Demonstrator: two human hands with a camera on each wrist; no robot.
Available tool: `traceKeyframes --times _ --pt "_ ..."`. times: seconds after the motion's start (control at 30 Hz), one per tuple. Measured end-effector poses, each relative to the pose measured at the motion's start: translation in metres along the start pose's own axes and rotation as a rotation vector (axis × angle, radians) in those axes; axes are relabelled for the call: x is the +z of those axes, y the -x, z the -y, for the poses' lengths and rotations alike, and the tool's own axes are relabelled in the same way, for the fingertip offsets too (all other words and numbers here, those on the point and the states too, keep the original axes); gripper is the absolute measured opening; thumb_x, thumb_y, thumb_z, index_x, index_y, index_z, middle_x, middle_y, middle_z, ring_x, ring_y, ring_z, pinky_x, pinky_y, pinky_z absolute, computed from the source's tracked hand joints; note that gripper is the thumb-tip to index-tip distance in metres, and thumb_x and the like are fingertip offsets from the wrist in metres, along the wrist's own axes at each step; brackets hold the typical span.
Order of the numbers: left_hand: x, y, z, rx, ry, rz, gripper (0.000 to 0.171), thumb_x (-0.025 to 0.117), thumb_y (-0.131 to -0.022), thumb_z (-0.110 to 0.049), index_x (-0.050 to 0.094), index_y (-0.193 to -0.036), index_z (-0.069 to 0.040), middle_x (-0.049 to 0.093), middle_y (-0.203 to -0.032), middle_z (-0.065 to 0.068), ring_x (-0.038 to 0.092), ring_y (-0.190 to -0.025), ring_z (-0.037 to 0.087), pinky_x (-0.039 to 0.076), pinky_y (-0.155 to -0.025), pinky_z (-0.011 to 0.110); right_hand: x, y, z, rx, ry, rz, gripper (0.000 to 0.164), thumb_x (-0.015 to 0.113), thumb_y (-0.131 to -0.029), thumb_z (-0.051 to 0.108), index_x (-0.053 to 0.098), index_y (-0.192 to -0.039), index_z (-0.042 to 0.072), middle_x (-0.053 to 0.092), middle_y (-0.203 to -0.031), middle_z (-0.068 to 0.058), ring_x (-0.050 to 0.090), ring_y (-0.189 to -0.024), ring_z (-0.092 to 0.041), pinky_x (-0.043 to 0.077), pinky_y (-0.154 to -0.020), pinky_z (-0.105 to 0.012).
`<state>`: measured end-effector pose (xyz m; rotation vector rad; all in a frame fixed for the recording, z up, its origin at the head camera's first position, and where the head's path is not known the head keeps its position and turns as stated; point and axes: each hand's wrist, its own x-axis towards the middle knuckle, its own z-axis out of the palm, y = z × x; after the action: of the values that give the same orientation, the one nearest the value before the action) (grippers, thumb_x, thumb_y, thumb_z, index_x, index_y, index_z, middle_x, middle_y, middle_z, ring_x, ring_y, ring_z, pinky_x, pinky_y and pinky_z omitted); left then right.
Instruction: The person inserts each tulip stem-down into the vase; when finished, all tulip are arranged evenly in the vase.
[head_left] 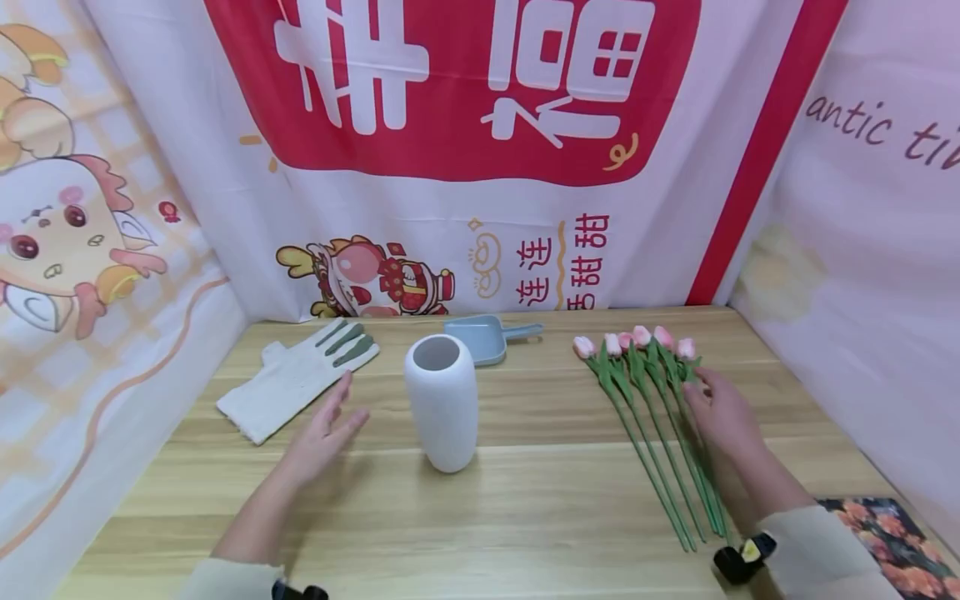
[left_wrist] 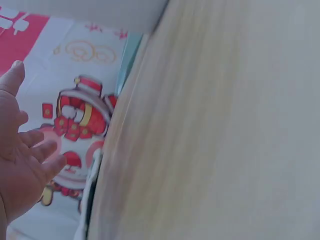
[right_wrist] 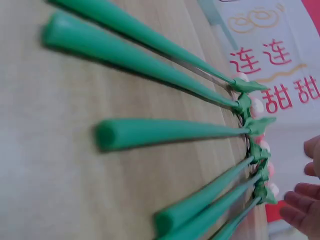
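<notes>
Several pink artificial tulips [head_left: 645, 392] lie fanned out on the right of the table, blooms toward the back wall. Their green stems [right_wrist: 170, 132] cross the right wrist view. My right hand [head_left: 722, 410] reaches beside the rightmost bloom and its leaves; fingers and thumb [right_wrist: 314, 147] are apart there, and whether they touch the leaves I cannot tell. A white vase [head_left: 448, 412] stands upright near the middle, its mouth showing no contents. To the vase's left, my left hand [head_left: 322, 442] hovers with fingers extended, palm toward the vase, holding nothing.
Behind the left hand lies a white glove [head_left: 288, 387] with grey-green fingertips. A pale blue dustpan [head_left: 480, 337] sits behind the vase. At the front right corner is a flower-printed sheet [head_left: 892, 542]. Printed cloths [head_left: 660, 242] hang around the table's back and sides.
</notes>
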<state>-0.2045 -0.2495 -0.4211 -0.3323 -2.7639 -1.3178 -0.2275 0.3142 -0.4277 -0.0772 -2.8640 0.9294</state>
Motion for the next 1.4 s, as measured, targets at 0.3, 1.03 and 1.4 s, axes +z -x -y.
traceKeyframes --times 0.3,1.03,1.4 --pt "0.044 0.015 -0.018 -0.053 0.378 0.022 0.078 0.068 -0.09 -0.009 0.023 -0.154 -0.001 0.03 -0.157 0.022 0.041 -0.138 0.04 0.045 -0.109 0.037 -0.002 0.024 -0.02 0.144 -0.083 0.039 0.051 0.049 -0.101 0.028 0.049 -0.133 -0.013 0.058 -0.122 -0.036 0.056 -0.11 -0.047 0.051 -0.089 -0.054" --pt "0.098 0.013 -0.024 -0.124 0.435 -0.037 0.065 0.083 -0.076 -0.006 0.054 -0.134 -0.002 0.066 -0.12 0.018 0.063 -0.112 0.027 0.053 -0.101 0.038 -0.001 0.029 -0.029 0.184 -0.016 0.09 0.041 0.06 -0.094 0.027 0.065 -0.116 -0.007 0.06 -0.124 -0.032 0.052 -0.114 -0.054 0.044 -0.096 -0.061" --pt "0.1 0.013 -0.021 -0.145 0.454 -0.062 0.063 0.085 -0.074 -0.008 0.058 -0.131 -0.005 0.067 -0.12 0.015 0.063 -0.113 0.026 0.054 -0.1 0.034 -0.014 0.026 -0.025 0.306 -0.35 0.071 0.052 0.055 -0.098 0.023 0.048 -0.134 -0.013 0.064 -0.077 0.01 0.058 -0.069 -0.003 0.054 -0.062 -0.022"
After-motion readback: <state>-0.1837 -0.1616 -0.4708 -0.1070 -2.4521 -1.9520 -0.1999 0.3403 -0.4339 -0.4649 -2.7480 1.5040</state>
